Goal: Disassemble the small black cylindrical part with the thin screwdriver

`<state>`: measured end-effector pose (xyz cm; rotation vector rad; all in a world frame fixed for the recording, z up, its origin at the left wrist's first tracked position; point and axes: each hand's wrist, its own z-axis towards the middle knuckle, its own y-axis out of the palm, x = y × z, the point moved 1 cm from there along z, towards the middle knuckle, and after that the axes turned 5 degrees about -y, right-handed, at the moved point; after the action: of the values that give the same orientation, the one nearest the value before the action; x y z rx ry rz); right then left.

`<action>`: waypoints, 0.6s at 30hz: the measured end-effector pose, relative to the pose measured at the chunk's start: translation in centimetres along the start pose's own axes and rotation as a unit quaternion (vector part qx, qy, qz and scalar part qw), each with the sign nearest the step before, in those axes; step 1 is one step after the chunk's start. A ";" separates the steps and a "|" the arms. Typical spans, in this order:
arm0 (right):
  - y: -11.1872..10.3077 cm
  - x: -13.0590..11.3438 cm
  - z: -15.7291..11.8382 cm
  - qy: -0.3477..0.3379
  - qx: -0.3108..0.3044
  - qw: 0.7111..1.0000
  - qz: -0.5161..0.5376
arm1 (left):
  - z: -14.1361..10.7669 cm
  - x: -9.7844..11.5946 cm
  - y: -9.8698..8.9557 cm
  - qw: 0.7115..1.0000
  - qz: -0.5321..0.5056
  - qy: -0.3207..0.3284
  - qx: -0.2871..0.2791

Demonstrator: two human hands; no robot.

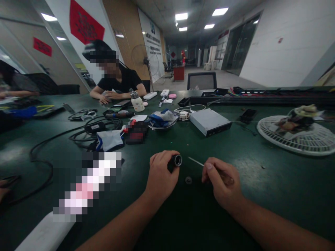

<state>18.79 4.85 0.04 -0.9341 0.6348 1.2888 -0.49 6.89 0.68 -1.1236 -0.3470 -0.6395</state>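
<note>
In my left hand (162,172) is a black cylindrical part (178,160), its round open end with a metallic rim turned to the right. My right hand (222,179) is closed around a screwdriver with a brown handle; its thin metal shaft (195,161) points left toward the cylinder, apart from it. A small round metal piece (188,180) lies on the dark green table (193,216) between my hands.
Beyond my hands are a silver disc drive (210,121), a bowl with blue and white cloth (162,118) and a white fan guard (298,143). Cables and a folded cloth (110,140) lie at the left. A person (117,78) sits across the table.
</note>
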 end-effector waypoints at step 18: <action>1.3 0.2 0.3 -0.003 -0.133 0.986 -0.104 | -0.1 0.1 0.0 0.998 -0.053 -0.035 -0.017</action>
<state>17.47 5.24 -0.23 -1.1822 0.3533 1.2054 -0.45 6.75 0.67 -1.1691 -0.4597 -0.7018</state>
